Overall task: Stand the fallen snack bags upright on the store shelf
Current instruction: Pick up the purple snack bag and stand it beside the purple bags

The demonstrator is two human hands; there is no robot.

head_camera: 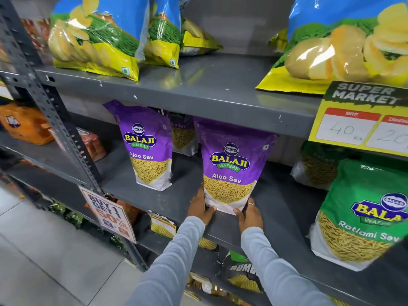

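Grey steel store shelf [136, 195], middle tier, grey slotted upright post [55, 111] on the left side. My left hand [199, 209] and right hand [248, 214] clamp the base of a purple Balaji Aloo Sev bag [231, 166] from either side, thumbs on the front bottom edge, other fingers wrapped behind it and hidden. Bag is upright, bottom on the shelf near the front lip, top reaching up to the underside of the tier above. Both sleeves are light grey.

Second Aloo Sev bag [148, 149] stands upright to the left, apart from mine. Third purple bag [183, 133] sits behind, between the two, mostly hidden.

Right of my hands: green Balaji Ratlami Sev bag [362, 213] upright at the shelf front, another sev pack [318, 164] behind it, partly covered.

Upper tier: blue-and-yellow chips bags [99, 38] on the left, one large chips bag [344, 45] on the right, tilted back.

Yellow Super Market price tag [362, 118] hangs on the upper shelf edge. Buy 1 Get 1 sign [108, 215] on the lower-left edge.
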